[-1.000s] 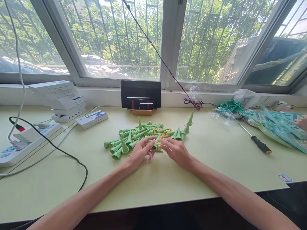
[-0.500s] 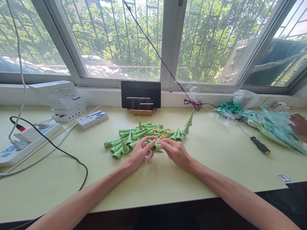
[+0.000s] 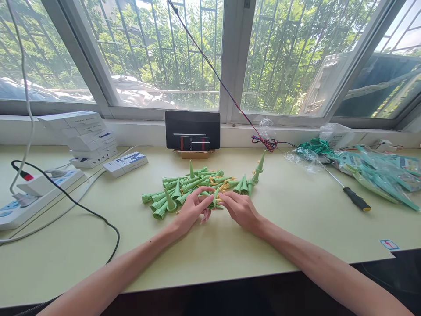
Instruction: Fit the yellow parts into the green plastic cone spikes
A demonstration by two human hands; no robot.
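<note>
"Head view: what's held?"
"Left hand (image 3: 193, 210) pinches a green cone (image 3: 215, 197), clock centre; right hand (image 3: 241, 208) bunches beside it, grip unclear. Cone pile (image 3: 191, 186): ten o'clock."
"Changed?"
"Another person's hand has left the packets (image 3: 378, 169), three o'clock; work seems unaffected."

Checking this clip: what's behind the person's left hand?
Behind the left hand, a pile of green plastic cones shows, with small yellow pieces among them. The fingers partly cover the cone at their tips; anything directly behind the palm can't be seen.
</note>
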